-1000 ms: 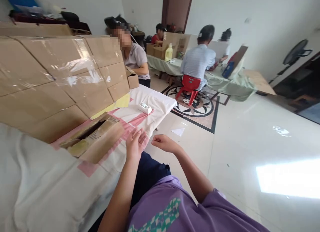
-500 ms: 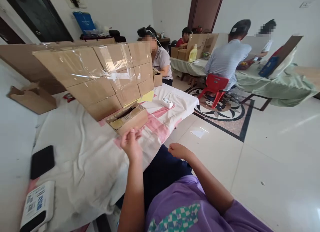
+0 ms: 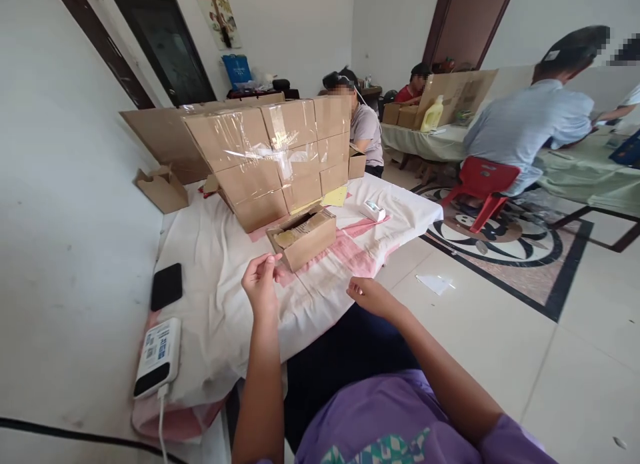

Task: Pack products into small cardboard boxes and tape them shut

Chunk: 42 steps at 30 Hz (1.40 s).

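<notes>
The long table point(image 3: 215, 277) under its white cloth takes up most of this side of the room, pushed against the wall; on it stands a stack of taped cartons point(image 3: 270, 157), piled several high, with a flat cardboard sheet point(image 3: 150, 127) leaning behind; beyond the stack a co-worker in a grey shirt point(image 3: 365, 127) sits at the far end, and another in pale blue point(image 3: 530, 127) sits on a red chair point(image 3: 483, 181) at a separate table, well apart; in front of the stack, touching its foot, lies the small open carton point(image 3: 305, 237), flaps up, on a pink patch of the cloth; a power bank point(image 3: 157, 357) with its cable sits at the near corner, a black phone point(image 3: 167, 285) just beyond it; the left hand point(image 3: 260, 284) is raised above the cloth just short of the small open carton, fingers curled in to meet the thumb, and whether anything tiny is pinched there I cannot tell; the right hand point(image 3: 367, 296) hangs off the table's edge over the lap, loosely spread and holding nothing; to my eye the work is between grips, with the carton not yet touched; taking it up would call for the left hand to uncurl and reach a little forward to the near wall, the right coming over the edge to steady the other side
</notes>
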Motion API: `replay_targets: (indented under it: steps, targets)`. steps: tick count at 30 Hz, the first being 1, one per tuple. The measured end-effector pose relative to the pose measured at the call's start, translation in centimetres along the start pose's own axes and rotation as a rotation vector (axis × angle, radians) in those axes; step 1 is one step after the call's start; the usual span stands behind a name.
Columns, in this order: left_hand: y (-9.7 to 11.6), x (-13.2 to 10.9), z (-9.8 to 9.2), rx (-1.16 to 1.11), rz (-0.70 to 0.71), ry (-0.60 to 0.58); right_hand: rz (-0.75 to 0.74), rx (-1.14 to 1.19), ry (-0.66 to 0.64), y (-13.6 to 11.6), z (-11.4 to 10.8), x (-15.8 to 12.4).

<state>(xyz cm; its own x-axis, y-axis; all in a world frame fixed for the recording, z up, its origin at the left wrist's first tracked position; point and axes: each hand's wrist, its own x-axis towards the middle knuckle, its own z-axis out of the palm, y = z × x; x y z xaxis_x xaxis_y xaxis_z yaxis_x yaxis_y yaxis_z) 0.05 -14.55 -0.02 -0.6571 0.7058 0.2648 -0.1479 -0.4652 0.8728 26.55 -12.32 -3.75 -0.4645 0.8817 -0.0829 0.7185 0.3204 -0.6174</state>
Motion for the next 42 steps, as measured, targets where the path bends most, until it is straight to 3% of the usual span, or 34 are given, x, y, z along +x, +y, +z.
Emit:
replay_targets:
  steps: [5,9,14,18,21,25,31,37,42]
  targets:
    - [-3.6,-0.8,-0.9,0.070,-0.139,0.066,-0.316,-0.081,0.150,0.4,-2.1,2.8]
    - [-7.6,-1.3,-1.7,0.077,-0.204,0.101,-0.448,-0.088,0.334,0.0,-5.3,8.0]
    - [-10.9,-1.3,-3.4,0.138,-0.282,0.202,-0.486,-0.149,0.426,-2.0,-8.7,16.3]
    - [-12.2,-1.2,-4.2,0.189,-0.284,0.168,-0.451,-0.234,0.364,-3.3,-8.1,20.7]
    - [-12.3,-1.4,-4.3,0.213,-0.276,0.150,-0.350,-0.197,0.296,-3.1,-6.4,21.4]
    - [-11.8,-1.6,-3.8,0.258,-0.275,0.115,-0.333,-0.176,0.341,-2.5,-5.3,21.0]
    - [-11.1,-1.6,-2.7,0.297,-0.261,-0.001,-0.317,-0.209,0.308,-2.6,-5.4,22.2]
    - [-11.2,-1.6,-2.7,0.331,-0.255,-0.046,-0.210,-0.296,0.181,-3.8,-6.1,22.1]
    - [-11.5,-1.7,-2.6,0.401,-0.237,-0.067,-0.274,-0.390,0.065,-4.0,-7.0,23.0]
